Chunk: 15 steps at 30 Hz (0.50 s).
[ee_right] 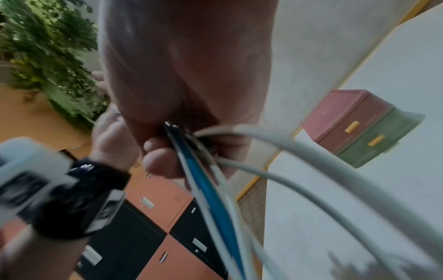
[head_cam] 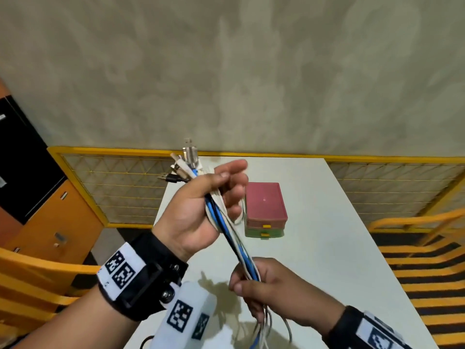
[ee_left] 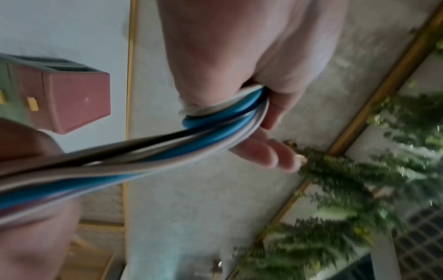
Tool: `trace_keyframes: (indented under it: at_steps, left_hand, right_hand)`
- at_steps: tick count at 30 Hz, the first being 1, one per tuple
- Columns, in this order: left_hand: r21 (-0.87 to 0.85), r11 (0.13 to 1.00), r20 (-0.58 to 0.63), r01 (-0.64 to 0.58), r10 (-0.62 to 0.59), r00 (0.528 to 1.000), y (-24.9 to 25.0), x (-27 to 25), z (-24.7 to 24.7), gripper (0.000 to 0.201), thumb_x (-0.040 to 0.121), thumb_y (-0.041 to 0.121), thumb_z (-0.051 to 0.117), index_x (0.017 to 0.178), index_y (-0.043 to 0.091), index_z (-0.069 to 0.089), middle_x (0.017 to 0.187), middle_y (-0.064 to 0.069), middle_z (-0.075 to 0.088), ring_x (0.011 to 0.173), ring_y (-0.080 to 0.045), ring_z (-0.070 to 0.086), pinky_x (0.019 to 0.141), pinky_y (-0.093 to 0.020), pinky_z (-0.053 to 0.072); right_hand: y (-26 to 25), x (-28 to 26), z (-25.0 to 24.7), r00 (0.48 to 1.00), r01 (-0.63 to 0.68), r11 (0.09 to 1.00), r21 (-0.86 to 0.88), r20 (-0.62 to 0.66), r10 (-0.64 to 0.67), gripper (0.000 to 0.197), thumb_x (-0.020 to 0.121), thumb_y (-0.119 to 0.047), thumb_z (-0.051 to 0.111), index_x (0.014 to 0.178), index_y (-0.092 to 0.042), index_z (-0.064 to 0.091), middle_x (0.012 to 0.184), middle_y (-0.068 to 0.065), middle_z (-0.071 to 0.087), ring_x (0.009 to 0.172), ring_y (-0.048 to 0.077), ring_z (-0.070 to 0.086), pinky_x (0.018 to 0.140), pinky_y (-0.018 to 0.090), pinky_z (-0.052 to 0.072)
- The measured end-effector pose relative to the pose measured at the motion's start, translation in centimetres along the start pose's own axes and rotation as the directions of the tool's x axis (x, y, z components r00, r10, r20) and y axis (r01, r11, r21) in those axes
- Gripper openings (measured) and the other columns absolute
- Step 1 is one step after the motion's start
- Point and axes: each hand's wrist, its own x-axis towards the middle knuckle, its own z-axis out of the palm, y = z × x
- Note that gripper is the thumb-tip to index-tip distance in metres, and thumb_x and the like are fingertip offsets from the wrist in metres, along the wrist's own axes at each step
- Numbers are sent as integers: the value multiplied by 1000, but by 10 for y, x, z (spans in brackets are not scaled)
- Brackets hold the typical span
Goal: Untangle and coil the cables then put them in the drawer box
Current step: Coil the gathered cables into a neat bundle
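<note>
A bundle of blue, white and black cables runs between my two hands above the white table. My left hand holds the bundle's upper part, thumb pressed over it, with several plug ends sticking out above the fist. Lower down, my right hand grips the same bundle, and loose cable tails hang below it. In the left wrist view the cables curve round the left hand. The right wrist view shows the cables leaving my right hand. A pink and green drawer box stands shut on the table behind the hands.
Orange slatted chairs stand at the right and at the left of the table. A yellow-framed mesh panel runs behind it. Orange and black lockers stand at the far left. Green plants show in the wrist views.
</note>
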Motion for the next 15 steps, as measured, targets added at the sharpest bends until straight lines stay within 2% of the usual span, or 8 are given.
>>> trace_keyframes:
  at_steps: [2,5,6,8,10,12,13,15]
  left_hand:
    - [108,986,164,124,-141,976,-5,-12,-4,29,77,16,66,102,5,75,69,-4,70,41,-5,58,40,-17,45]
    - [253,902,276,350,-414,868,-13,-26,-22,39,82,26,71,110,-1,70,74,-11,72,38,-5,56,41,-17,46]
    - [311,861,266,403,-486,833,-14,-29,-28,39,84,28,69,110,-1,69,75,-12,73,38,-4,56,42,-18,45]
    - [494,729,186,473,-621,762,-14,-34,-34,40,87,31,63,110,-2,68,78,-12,74,38,-3,53,44,-19,39]
    - [721,511,37,468,-703,710,-15,-36,-34,40,90,31,57,111,-2,67,90,-16,75,39,-4,52,46,-22,35]
    - [848,305,-113,433,-694,711,-19,-38,-31,39,90,29,56,113,-1,64,106,-16,74,45,-7,58,49,-22,39]
    - [878,237,-169,416,-660,732,-23,-37,-30,41,89,32,56,115,0,62,112,-15,73,51,-10,61,50,-22,42]
    - [912,182,-214,368,-555,804,-28,-36,-30,40,91,38,56,119,10,59,111,-11,67,64,-17,69,53,-22,45]
  right_hand:
    - [2,4,-11,996,-56,997,-43,71,59,8,86,-20,66,84,-13,66,51,-1,53,44,13,50,53,29,42]
    - [-7,9,-32,994,-70,955,-288,59,91,17,84,-24,72,83,-8,66,62,18,53,50,17,50,55,34,41]
    - [-13,10,-39,993,-72,927,-368,56,100,22,82,-26,73,88,-6,67,68,21,53,53,18,50,56,35,40]
    - [-27,10,-45,993,-71,873,-483,48,107,22,79,-28,77,86,-10,66,70,12,54,54,16,50,55,31,40]
    - [-39,12,-47,995,-62,814,-577,32,99,17,78,-29,78,80,-19,66,70,4,57,51,11,49,51,28,41]
    - [-47,15,-45,996,-62,751,-658,11,91,14,80,-28,76,75,-23,64,66,-3,59,49,8,49,50,28,43]
    - [-50,16,-43,997,-62,717,-694,-10,77,17,83,-24,72,71,-26,61,65,-5,59,49,8,50,51,28,44]
    - [-53,18,-36,998,-61,668,-742,-67,17,18,89,-17,61,74,-27,61,71,-4,62,57,15,56,56,34,48]
